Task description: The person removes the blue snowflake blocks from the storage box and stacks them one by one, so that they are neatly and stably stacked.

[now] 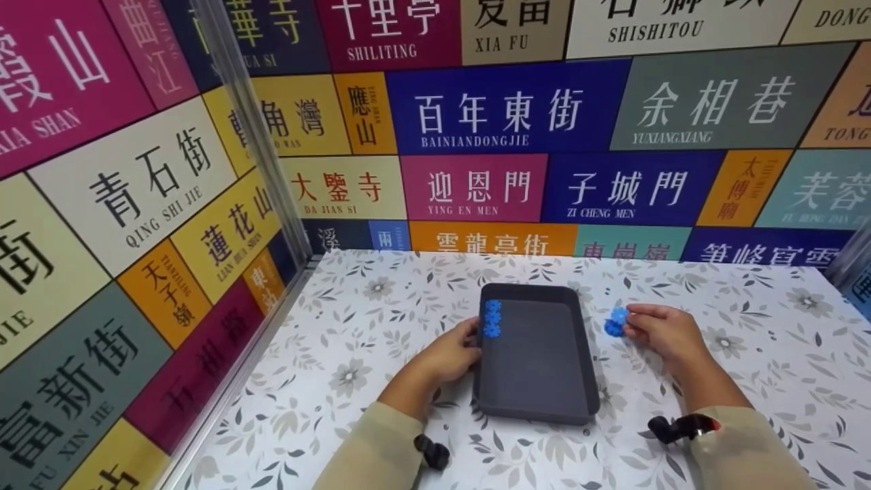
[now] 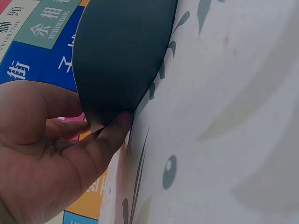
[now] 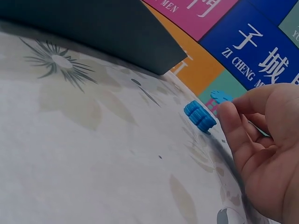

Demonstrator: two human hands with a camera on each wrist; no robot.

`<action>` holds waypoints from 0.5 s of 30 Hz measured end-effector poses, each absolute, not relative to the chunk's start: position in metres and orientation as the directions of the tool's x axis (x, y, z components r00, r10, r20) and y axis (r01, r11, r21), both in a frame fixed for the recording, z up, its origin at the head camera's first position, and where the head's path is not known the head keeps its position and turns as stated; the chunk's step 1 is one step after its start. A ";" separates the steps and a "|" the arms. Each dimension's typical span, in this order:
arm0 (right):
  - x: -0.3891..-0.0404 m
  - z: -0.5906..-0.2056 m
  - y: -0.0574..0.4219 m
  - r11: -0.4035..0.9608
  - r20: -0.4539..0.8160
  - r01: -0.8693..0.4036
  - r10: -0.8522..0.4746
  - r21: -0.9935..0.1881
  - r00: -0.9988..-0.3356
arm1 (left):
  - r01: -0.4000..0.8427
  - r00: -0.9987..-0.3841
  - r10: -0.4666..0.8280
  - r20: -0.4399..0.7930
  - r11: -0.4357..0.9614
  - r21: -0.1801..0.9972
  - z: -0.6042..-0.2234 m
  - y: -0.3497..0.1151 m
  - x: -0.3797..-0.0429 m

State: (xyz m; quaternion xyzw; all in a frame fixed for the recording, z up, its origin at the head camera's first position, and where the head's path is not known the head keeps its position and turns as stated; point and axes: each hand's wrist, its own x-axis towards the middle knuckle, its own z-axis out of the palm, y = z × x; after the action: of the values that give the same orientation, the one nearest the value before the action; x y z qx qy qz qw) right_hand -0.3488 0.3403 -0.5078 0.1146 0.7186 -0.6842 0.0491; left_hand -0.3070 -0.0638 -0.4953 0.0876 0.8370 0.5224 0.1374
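A dark grey rectangular tray (image 1: 544, 374) lies on the table, with three blue flower-shaped pieces (image 1: 492, 318) in a column at its upper left inside corner. My left hand (image 1: 449, 350) grips the tray's left side; in the left wrist view its thumb and fingers (image 2: 112, 135) meet at the dark wall. Right of the tray, my right hand (image 1: 663, 333) pinches a light blue flower-shaped piece (image 3: 220, 96) between thumb and fingertips. Just below that piece, a short stack of blue flower-shaped pieces (image 3: 200, 116) stands on the table.
A white cloth (image 1: 381, 320) printed with grey leaves and flowers covers the table. Tiny blue specks (image 1: 607, 291) show beyond the right hand. Panels with coloured signs (image 1: 503, 112) rise behind the table, and others stand along the left, with a metal corner post (image 1: 262, 129) between.
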 end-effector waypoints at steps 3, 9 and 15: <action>-0.348 -0.508 0.342 0.022 -0.238 0.240 0.073 -0.970 -0.969 | 0.006 -0.947 0.290 -0.135 0.436 0.900 -0.496 -0.064 -0.307; -0.348 -0.511 0.342 0.017 -0.245 0.246 0.059 -0.969 -0.968 | 0.008 -0.949 0.287 -0.132 0.439 0.898 -0.495 -0.063 -0.306; -0.350 -0.512 0.342 0.058 -0.253 0.257 0.067 -0.965 -0.965 | 0.000 -0.947 0.289 -0.139 0.434 0.901 -0.494 -0.063 -0.306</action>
State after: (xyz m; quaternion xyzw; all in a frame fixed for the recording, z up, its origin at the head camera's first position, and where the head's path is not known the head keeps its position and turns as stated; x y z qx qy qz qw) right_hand -0.3498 0.3417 -0.5122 0.1120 0.7241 -0.6769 0.0701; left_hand -0.3060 -0.0629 -0.4943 0.0863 0.8354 0.5252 0.1375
